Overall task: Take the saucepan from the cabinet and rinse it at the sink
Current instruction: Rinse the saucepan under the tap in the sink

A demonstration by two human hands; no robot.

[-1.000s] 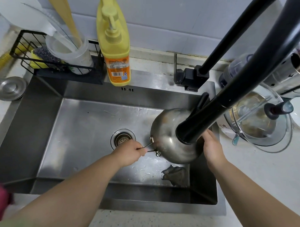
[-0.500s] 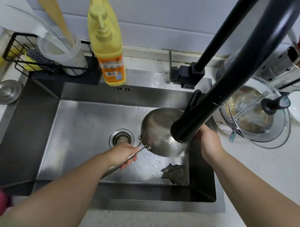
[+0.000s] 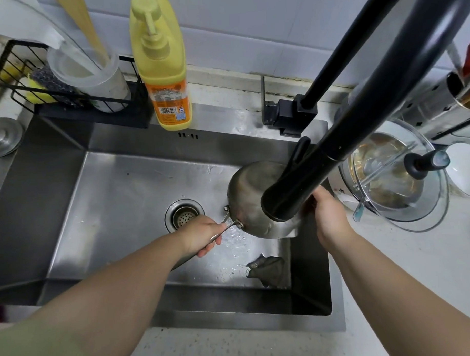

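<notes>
A steel saucepan (image 3: 252, 201) hangs tilted over the right half of the steel sink (image 3: 117, 198), its rounded underside turned up toward me. My left hand (image 3: 201, 233) grips its thin metal handle just left of the pan. My right hand (image 3: 328, 217) is at the pan's right side; the black faucet head (image 3: 285, 200) hides its fingers and part of the pan. Water drops lie on the sink floor below the pan.
The drain strainer (image 3: 184, 216) is left of the pan, a dark rag (image 3: 267, 268) in the near right corner. A yellow soap bottle (image 3: 162, 66) and a black wire rack (image 3: 63, 90) stand behind the sink. A glass-lidded pot (image 3: 393, 177) sits at right.
The pan has shifted slightly left and tilted, and my left hand has slid down to a fuller grip on the handle. More water has splashed under the pan.
</notes>
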